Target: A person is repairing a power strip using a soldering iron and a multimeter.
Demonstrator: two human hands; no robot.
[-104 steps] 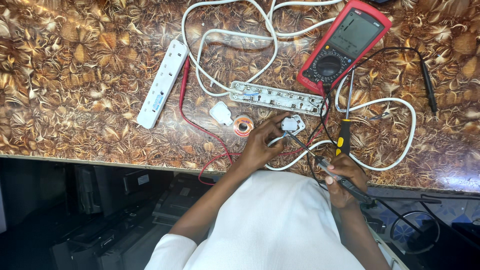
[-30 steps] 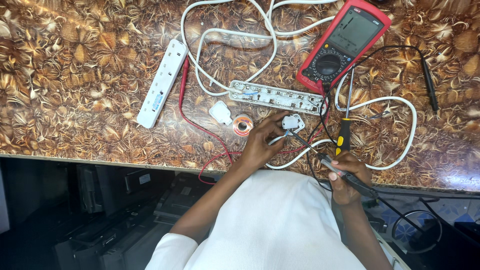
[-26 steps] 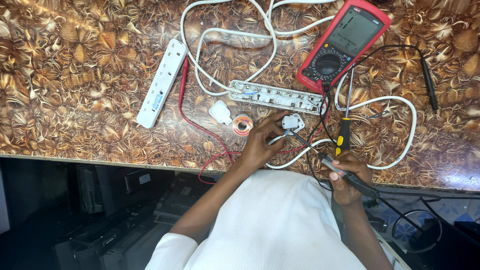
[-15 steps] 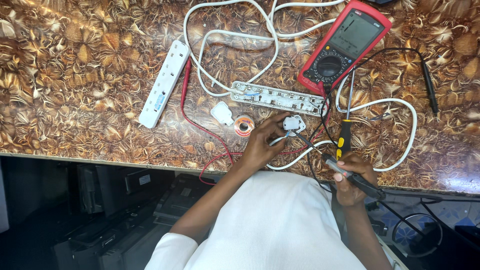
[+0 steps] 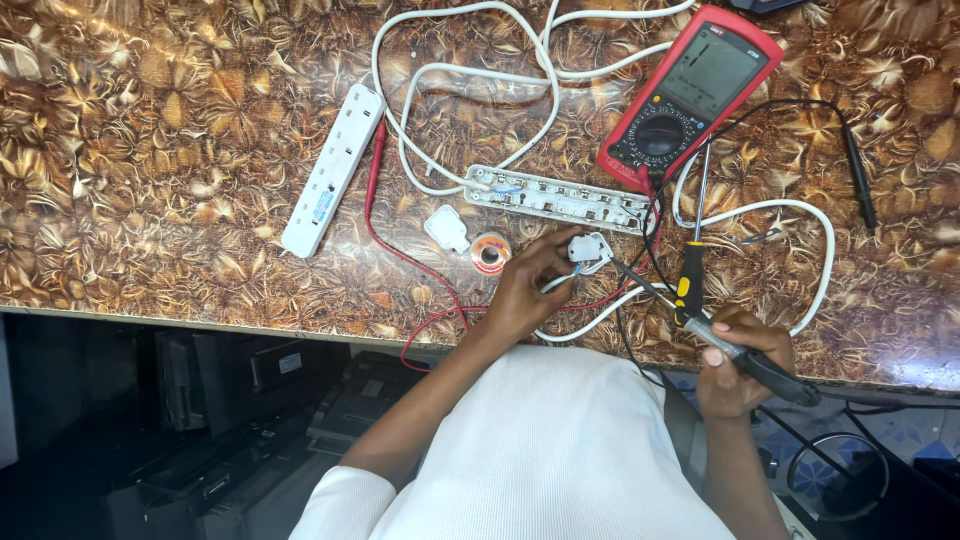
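My left hand (image 5: 528, 288) pinches a small white opened plug (image 5: 590, 249) with short wires, holding it on the patterned table (image 5: 150, 150). My right hand (image 5: 738, 362) grips a black-handled soldering iron (image 5: 740, 352); its thin metal tip (image 5: 630, 277) reaches to the plug. Just beyond the plug lies an opened white power strip base (image 5: 560, 197) showing its metal contacts. A small solder spool (image 5: 490, 251) sits beside my left hand.
A red multimeter (image 5: 690, 95) lies at the top right with red and black leads. A white power strip cover (image 5: 332, 170), a white plug cover (image 5: 447, 229), a yellow-handled screwdriver (image 5: 692, 262) and looping white cable (image 5: 800, 215) lie around. Dark equipment sits below the table edge.
The view has shifted slightly. Both hands stay nearly still, with the iron tip kept at the plug.
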